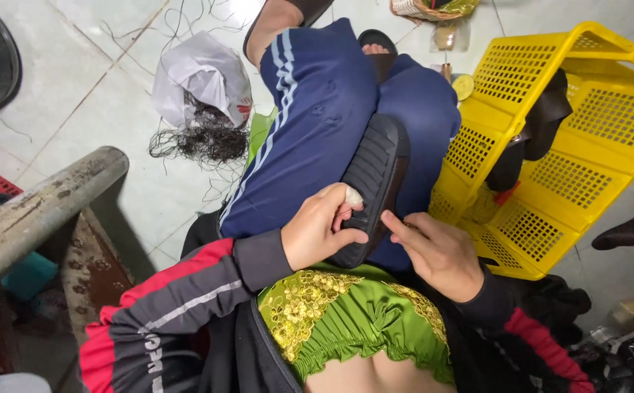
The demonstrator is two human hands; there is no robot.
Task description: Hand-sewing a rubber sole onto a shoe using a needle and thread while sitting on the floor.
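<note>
Left hand (321, 234) curled tight around the lower end of a black shoe sole (373, 185), thumb across the front, a bandaged finger (351, 196) pressed on the ribbed tread. Right hand (439, 251) half open, fingers together and nearly straight, index tip touching the sole's edge at about 3 o'clock from the left hand; nothing gripped. Sole resting tilted on the lap over blue trousers (317, 109), long end pointing toward 1 o'clock. Green embroidered cloth (353, 313) just below both hands at 6 o'clock. Yellow plastic crate (572, 145) tipped at 2 o'clock, dark soles lodged inside. White bag (200, 73) with a tangle of black thread (204, 135) at 11 o'clock. Another black sole (628, 230) lying on the floor at 3 o'clock.
</note>
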